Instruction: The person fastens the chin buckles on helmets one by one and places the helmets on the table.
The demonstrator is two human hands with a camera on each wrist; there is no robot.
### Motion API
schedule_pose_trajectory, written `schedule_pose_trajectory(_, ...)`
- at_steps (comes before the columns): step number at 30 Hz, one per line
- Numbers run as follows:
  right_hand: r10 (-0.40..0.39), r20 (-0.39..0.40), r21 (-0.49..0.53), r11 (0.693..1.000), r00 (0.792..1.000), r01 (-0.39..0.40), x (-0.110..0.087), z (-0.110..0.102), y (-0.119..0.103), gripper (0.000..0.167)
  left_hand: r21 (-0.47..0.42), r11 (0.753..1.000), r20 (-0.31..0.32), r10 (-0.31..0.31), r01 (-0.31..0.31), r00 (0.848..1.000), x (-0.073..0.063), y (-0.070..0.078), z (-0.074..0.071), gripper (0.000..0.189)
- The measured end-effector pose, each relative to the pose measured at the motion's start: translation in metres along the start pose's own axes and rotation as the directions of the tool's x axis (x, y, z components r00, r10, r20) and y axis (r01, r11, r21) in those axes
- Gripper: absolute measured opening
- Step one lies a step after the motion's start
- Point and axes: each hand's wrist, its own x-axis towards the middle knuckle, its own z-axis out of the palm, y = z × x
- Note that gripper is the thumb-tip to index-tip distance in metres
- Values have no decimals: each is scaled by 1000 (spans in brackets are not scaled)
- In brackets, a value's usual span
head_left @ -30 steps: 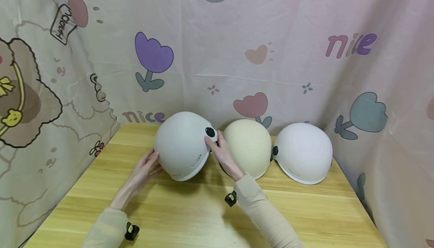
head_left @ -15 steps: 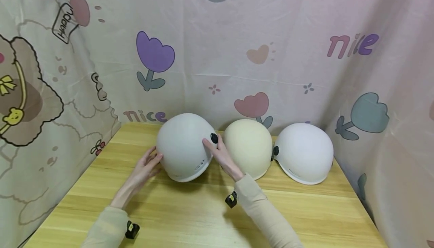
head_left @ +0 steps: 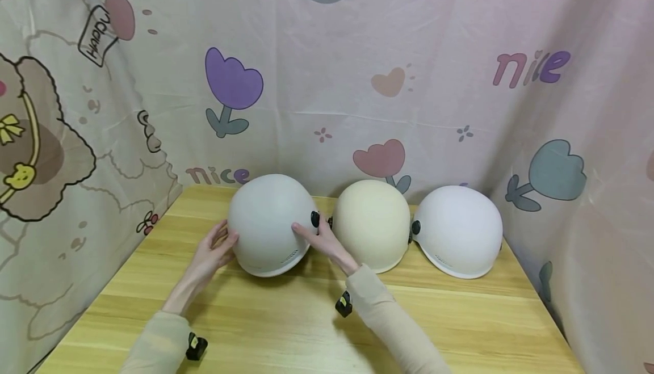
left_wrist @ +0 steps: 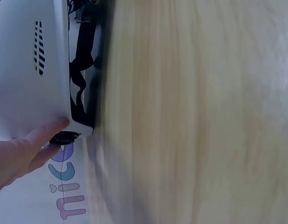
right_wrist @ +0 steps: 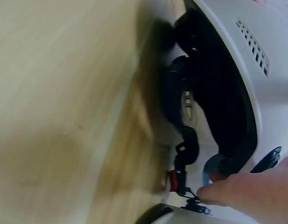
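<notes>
Below "nice" lettering point(head_left: 223, 177), left fingers point(head_left: 225, 245) and right fingers point(head_left: 305, 233) pinch the grey helmet point(head_left: 271, 221)

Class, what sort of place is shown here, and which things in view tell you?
Probably an indoor staging corner, perhaps for recording: a cartoon-printed cloth hangs behind and on both sides of a wood-grain table, where three helmets are side by side.

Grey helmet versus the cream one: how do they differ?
The grey helmet is gripped by the left hand and right hand; no hand grips the cream helmet. The grey helmet shows vent slots in the head view; the cream helmet shows none. Both are domed.
</notes>
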Motion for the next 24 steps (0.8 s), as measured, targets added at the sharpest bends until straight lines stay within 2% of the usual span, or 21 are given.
schedule_pose_trajectory(2,0,-9,-29,1000,1000,0,1,3,3,101,18,1000,-10,1,0,1000,1,0,-2,80)
schedule_pose_trajectory(4,28,-23,-102,994,999,-30,2,6,7,106,41,999,-21,-2,3,1000,1,-1,-4,80)
schedule_pose_trajectory(9,87,-48,-275,957,995,-97,4,11,11,117,82,997,-35,-2,5,999,1,-2,-11,79)
schedule_pose_trajectory(17,47,-78,-306,949,996,-69,10,17,15,107,104,995,-42,-3,8,999,3,-2,-16,81)
schedule_pose_trajectory(24,14,-161,-293,954,987,-62,14,22,20,106,114,993,-46,-15,20,999,3,0,-19,84)
